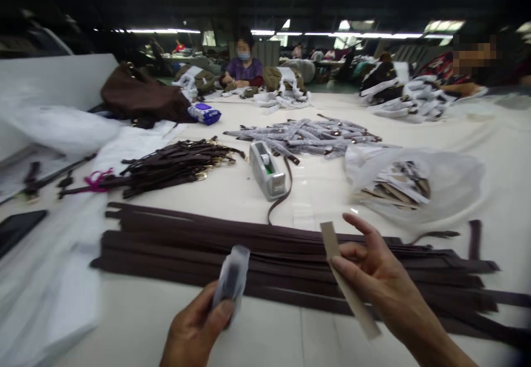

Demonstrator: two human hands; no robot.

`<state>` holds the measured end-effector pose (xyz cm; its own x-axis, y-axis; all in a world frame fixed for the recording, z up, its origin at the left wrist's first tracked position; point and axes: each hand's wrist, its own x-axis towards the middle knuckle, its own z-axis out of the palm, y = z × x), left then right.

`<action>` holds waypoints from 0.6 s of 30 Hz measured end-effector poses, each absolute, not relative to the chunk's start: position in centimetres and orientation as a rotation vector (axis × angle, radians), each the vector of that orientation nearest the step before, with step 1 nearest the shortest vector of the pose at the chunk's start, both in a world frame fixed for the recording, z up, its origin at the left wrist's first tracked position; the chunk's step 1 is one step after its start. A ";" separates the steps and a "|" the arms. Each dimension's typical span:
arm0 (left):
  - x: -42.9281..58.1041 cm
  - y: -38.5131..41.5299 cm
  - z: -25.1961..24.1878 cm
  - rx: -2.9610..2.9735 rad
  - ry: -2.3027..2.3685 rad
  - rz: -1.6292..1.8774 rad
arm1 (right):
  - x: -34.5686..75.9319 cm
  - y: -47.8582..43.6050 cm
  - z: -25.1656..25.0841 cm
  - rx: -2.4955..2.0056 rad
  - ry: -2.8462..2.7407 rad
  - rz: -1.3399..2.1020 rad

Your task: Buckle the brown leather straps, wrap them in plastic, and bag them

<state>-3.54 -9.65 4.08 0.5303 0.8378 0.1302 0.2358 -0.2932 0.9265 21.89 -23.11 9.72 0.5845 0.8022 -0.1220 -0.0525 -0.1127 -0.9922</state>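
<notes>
L hand (197, 323) clamped on plastic-wrapped pc (233, 276), R hand (375, 270) pinching beige strip (357, 302), hands apart, nr brown straps (166, 256)

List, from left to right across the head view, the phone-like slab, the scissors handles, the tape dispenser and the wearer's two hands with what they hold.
Black slab, magenta scissors handles, left hand holding a plastic-wrapped piece, tape dispenser, right hand pinching a beige strip.
</notes>
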 end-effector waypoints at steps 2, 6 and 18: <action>-3.5 -10.3 5.4 1.272 0.847 0.751 | 19.0 -22.6 9.5 -1.512 -0.778 0.993; -3.3 -11.4 7.3 0.796 0.753 0.788 | 15.1 -21.6 9.7 -1.517 -0.972 1.205; -4.7 -13.0 7.3 1.063 0.635 0.649 | 12.4 -19.1 11.1 -1.452 -1.299 1.109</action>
<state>-4.65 -13.02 7.34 0.6509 0.7431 -0.1555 -0.1713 0.3433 0.9235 12.37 -19.11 11.13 0.0585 0.9961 -0.0660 0.2214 -0.0774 -0.9721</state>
